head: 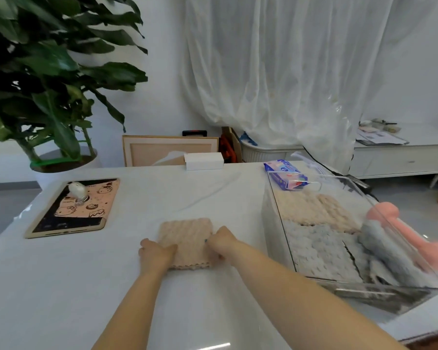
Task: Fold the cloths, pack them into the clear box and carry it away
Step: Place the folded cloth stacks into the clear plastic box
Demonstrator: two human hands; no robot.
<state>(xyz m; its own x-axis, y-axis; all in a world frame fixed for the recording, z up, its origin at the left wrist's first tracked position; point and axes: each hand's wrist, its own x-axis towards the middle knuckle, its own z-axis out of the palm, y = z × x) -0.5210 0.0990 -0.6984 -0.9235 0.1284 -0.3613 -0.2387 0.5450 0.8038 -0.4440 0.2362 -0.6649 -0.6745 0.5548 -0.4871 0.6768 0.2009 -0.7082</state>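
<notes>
Folded beige cloth (pixel 187 236): flat on white table (pixel 162 299), front centre. Left hand (pixel 156 255): fingers curled over the cloth's left edge, gripping it. Right hand (pixel 220 242): fingers curled on the right edge, gripping it. Clear box (pixel 390 296): on the same table, right of the cloth and apart from it. Inside: packed beige cloths (pixel 311 210) at the far end, grey cloths (pixel 321 251) nearer. Wipes packet (pixel 285 173) behind the box. Tablet (pixel 74 208) at far left.
</notes>
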